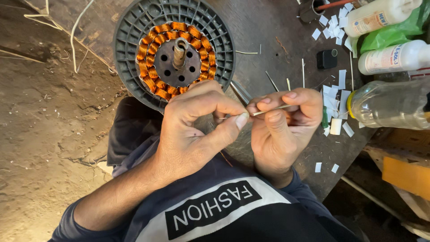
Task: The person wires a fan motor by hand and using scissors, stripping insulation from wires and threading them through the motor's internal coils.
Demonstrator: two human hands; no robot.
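Seen from above: left hand (197,130) and right hand (282,125) pinching a thin pale sleeve (271,110) between fingertips, just below a copper-wound motor coil (174,56). Risk: sleeve slipping or kinking if pinched unevenly.

A thin, pale sleeve stick (271,110) lies nearly level, tilted slightly up to the right, pinched between both hands just below the round grey motor stator (172,54) with orange copper coils.
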